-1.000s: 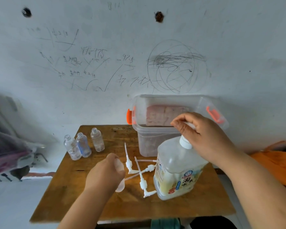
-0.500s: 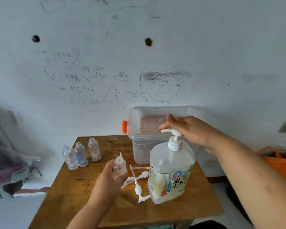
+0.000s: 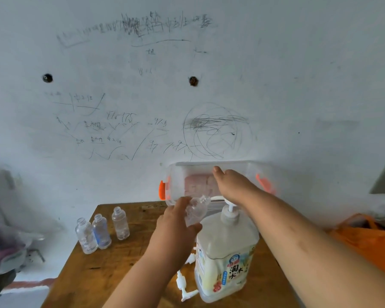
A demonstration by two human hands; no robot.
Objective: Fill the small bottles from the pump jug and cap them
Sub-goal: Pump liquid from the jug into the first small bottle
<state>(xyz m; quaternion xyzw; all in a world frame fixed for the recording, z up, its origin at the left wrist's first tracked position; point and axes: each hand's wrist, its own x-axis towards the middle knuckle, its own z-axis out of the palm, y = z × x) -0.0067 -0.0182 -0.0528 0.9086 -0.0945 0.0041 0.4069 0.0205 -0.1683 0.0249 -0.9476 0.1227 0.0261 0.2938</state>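
Note:
A big clear pump jug (image 3: 226, 252) with a colourful label stands on the wooden table (image 3: 111, 267). My right hand (image 3: 233, 185) lies flat on top of its white pump head (image 3: 229, 206). My left hand (image 3: 176, 225) grips a small clear bottle (image 3: 197, 208), tilted with its open mouth up against the pump spout. Three more small uncapped bottles (image 3: 101, 230) stand in a group at the table's back left. White pump caps (image 3: 183, 283) with long tubes lie on the table beside the jug, partly hidden by my left arm.
A clear plastic bin (image 3: 176, 181) with orange latches stands behind the jug against the scribbled wall. An orange bag (image 3: 365, 238) lies off the table's right side. Dark cloth hangs at the far left.
My left hand has raised the small bottle from beside the jug up to the pump spout. My right hand has flattened onto the pump head. The camera has tilted upward.

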